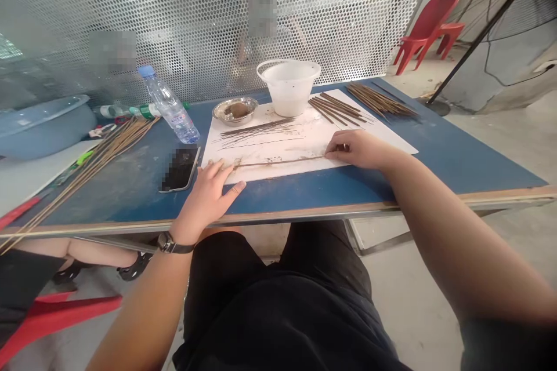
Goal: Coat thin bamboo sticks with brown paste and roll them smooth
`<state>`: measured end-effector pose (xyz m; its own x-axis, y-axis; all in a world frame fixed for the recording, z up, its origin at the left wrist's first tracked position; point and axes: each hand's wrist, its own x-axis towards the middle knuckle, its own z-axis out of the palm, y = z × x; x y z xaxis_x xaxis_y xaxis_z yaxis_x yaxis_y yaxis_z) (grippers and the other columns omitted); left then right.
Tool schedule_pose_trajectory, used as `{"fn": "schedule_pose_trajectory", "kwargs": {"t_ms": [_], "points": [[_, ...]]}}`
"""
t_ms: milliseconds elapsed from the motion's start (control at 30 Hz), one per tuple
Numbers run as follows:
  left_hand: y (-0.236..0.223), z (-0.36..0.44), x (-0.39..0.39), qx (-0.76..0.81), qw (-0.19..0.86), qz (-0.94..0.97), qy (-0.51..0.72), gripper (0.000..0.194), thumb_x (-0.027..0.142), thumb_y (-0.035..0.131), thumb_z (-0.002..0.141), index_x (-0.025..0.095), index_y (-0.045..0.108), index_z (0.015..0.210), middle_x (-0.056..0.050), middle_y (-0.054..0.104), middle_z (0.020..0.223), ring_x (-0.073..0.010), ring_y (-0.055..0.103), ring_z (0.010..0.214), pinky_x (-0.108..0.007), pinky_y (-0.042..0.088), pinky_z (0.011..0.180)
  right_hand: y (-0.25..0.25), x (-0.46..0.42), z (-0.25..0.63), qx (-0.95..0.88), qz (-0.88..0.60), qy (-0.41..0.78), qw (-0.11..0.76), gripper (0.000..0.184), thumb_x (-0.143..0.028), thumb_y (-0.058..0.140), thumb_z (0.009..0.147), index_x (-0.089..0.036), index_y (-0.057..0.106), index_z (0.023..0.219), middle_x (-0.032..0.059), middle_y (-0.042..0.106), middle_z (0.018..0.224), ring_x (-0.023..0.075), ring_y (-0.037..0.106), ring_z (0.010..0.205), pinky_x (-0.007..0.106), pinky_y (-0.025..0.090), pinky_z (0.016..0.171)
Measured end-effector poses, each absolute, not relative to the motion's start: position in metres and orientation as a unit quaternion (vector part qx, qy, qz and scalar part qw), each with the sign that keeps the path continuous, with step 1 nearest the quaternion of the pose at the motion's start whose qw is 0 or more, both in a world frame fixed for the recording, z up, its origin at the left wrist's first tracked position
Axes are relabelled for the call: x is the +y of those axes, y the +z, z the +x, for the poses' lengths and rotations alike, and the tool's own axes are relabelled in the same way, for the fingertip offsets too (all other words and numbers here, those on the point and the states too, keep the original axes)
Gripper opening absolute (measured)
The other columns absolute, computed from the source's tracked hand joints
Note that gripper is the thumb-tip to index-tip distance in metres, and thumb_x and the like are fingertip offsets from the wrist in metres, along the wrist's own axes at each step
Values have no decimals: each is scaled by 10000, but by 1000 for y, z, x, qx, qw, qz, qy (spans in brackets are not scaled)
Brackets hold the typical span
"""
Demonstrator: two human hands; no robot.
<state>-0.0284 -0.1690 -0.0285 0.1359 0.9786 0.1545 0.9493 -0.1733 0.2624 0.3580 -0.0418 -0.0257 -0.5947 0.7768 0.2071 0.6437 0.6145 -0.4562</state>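
Perforated metal screen [217, 17] fills the back of my feed, and in front of it sits a blue worktop [435, 151] with a big white sheet [265, 153] laid on top, so I'll place everything off that sheet. Thin brown stick [278, 161] lies along the sheet's near side, and my right hand [363, 149] is pinched on its right end between thumb and fingers. My left hand [208, 192] is open with the fingers spread, sitting at the sheet's near edge just beside the stick's left end, though I can't tell from this view whether it's touching the stick. Up on the far side of the sheet there's a white plastic pail [289, 87], a small metal dish [235, 110] with a brown lump in it, and a loose fan of thin sticks [256, 130]. Right of the pail, a row of darker sticks [335, 109] lies on the sheet, with another bundle of sticks [380, 99] just past it. Left of the sheet are a phone [180, 168], a water bottle [169, 105], long sticks [100, 162] hanging over the worktop's edge, and a blue basin [39, 127].
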Motion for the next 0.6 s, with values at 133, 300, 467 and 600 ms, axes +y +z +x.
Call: {"fn": "schedule_pose_trajectory", "kwargs": {"t_ms": [133,300,467,600], "points": [[-33,-32,-168,636,47,753,164,715,678,431,1017,208,561,1540,-141,389,1700,-409,293,1586,-604,226,1294,-25,-43,357,-877,-415,152,188,292,-464,583,892,-207,722,879,111,760,953,276,678,887,389,502,778],[-39,-34,-171,640,19,734,225,660,621,491,1014,149,618,1458,-184,515,1600,-376,442,1506,-545,349,1253,-22,-45,360,-864,-447,140,186,246,-400,556,911,-210,711,896,97,765,941,270,685,857,373,490,756],[-41,-40,-177,614,-68,687,384,357,435,576,998,185,730,1201,-119,762,1171,-285,716,1103,-418,555,1015,-22,-47,358,-876,-406,153,211,231,-333,565,921,-194,748,943,107,765,976,266,689,900,370,505,799],[-42,-48,-181,621,-69,643,443,227,396,626,989,236,768,1066,-51,789,1043,-225,743,945,-321,582,844,-24,-47,353,-883,-383,164,217,172,-254,629,891,-197,788,920,109,751,975,255,696,893,360,517,810]]}}
